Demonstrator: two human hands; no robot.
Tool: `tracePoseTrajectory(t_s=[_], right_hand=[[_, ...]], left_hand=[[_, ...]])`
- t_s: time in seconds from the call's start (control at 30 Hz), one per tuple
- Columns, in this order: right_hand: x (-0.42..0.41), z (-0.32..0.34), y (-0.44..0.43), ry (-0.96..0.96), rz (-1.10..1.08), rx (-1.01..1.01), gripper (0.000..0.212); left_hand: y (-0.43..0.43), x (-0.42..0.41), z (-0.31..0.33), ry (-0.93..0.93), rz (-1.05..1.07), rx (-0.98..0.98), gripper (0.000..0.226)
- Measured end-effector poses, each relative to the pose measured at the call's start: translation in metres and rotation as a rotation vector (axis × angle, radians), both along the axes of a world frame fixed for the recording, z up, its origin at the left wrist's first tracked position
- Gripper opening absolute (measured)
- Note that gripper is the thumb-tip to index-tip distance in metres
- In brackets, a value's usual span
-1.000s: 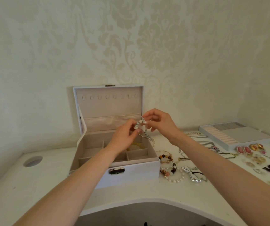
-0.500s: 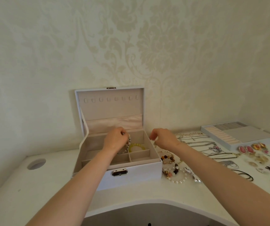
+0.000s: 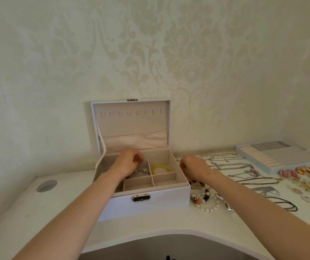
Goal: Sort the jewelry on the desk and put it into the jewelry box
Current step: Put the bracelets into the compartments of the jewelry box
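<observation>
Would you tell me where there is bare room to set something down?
Bare: the desk left of the jewelry box, around the round hole, and the strip before its latch. In the box, both front compartments are empty. Crowded: right of the box, among bracelets, necklaces, earrings.

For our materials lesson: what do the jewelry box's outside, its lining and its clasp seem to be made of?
Jewelry box outside: smooth white faux leather or coated board, faint sheen. Lining: matte beige fabric, perhaps velvet, no glare. Clasp: silvery metal, bright glints.
</observation>
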State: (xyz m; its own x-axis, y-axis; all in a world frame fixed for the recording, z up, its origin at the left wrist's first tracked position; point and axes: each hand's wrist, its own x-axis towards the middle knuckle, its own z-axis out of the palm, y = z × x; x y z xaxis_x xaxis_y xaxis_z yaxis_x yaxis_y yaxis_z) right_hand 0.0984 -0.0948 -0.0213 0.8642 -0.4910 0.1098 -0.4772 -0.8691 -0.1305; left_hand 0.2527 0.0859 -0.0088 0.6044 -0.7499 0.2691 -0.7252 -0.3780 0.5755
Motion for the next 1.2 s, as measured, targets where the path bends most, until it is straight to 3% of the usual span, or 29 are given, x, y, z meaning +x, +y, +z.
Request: tracePoseTrajectory(t_s=[0.1,0.23,0.33,0.47,0.57,0.67,0.77,0.9,1.03,1.13,1.2], right_hand=[[-0.001,-0.003,-0.004,-0.036,-0.006,-0.037,0.017],[-0.004,0.011,-0.010,-0.414,-0.039,0.364,0.011],[-0.011,0.034,0.002,-0.626,0.102,0.607,0.015],[-0.019,0.058,0.030,-0.602,0.307,0.766,0.010],[-0.017,0.064,0.043,-0.565,0.343,0.787,0.007],[-0.010,0.062,0.047,-0.583,0.330,0.770,0.010],[-0.005,0.055,0.042,-0.625,0.270,0.714,0.011],[-0.004,0.045,0.024,-0.530,0.160,0.558,0.004],[-0.014,0.037,-0.002,-0.147,-0.074,0.153,0.012],[-0.022,0.028,-0.011,0.096,-0.185,0.088,0.017],[-0.026,0.021,-0.014,0.144,-0.216,0.072,0.025]], left_hand=[[0.002,-0.005,0.004,-0.080,0.016,-0.090,0.026],[0.000,-0.016,0.007,-0.129,-0.096,-0.175,0.018],[-0.008,-0.030,0.008,-0.131,-0.175,-0.192,0.038],[-0.013,-0.045,0.013,0.111,-0.281,-0.160,0.056],[-0.012,-0.047,0.016,0.249,-0.358,-0.172,0.038],[-0.010,-0.047,0.019,0.232,-0.375,-0.241,0.015],[-0.009,-0.046,0.020,0.302,-0.336,-0.325,0.009],[-0.009,-0.041,0.014,0.172,-0.224,-0.267,0.019],[-0.008,-0.028,0.010,-0.065,-0.154,-0.201,0.020],[-0.005,-0.022,0.010,-0.165,-0.071,-0.230,0.020],[0.000,-0.017,0.014,-0.197,0.004,-0.225,0.018]])
